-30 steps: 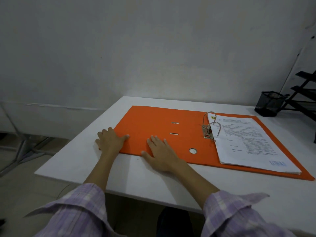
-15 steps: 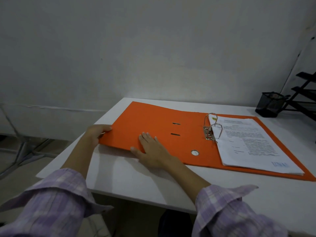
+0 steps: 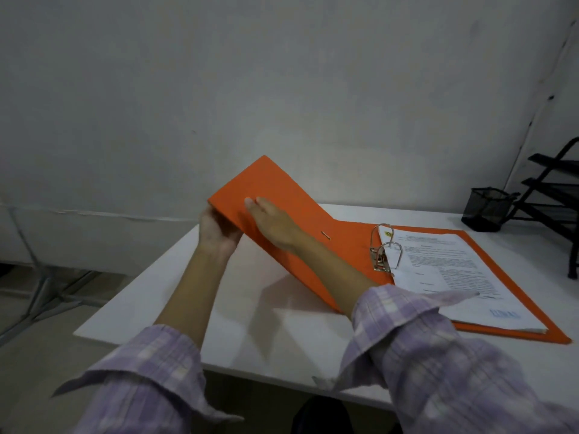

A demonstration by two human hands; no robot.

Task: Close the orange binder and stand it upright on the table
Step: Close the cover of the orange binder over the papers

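Change: We see the front cover [image 3: 282, 195] of the orange binder [image 3: 351, 245], which lay flat on the table a second ago and was barely raised half a second ago, now tilted well up off the white table [image 3: 250, 314], its free left edge in the air and its shadow cast on the tabletop beneath.
Left hand [image 3: 216, 233]: We find it under the cover's near-left corner, palm against the underside; the fingers go behind the board and are hidden, so we cannot tell how far they curl. The hand bears the cover from below.
Right hand [image 3: 272, 220]: It lies flat on the cover's inner face, fingers [image 3: 250, 202] straight, close together and pointing at the raised left edge; not curled around anything, only pressing on the board.
Binder: Still open, its back half flat on the table to the right, near edge close to the table's front.
Rings [image 3: 383, 249]: Two metal arches stand upright at the spine, closed over the paper.
Papers [image 3: 454, 277]: A printed stack rests on the flat right half, threaded on the rings.
Sleeves [image 3: 438, 364]: Lilac plaid cuffs pushed back on both forearms, nearest us.
Far right: A black mesh cup [image 3: 485, 211] stands at the table's far corner, beside a black rack [image 3: 554, 195].
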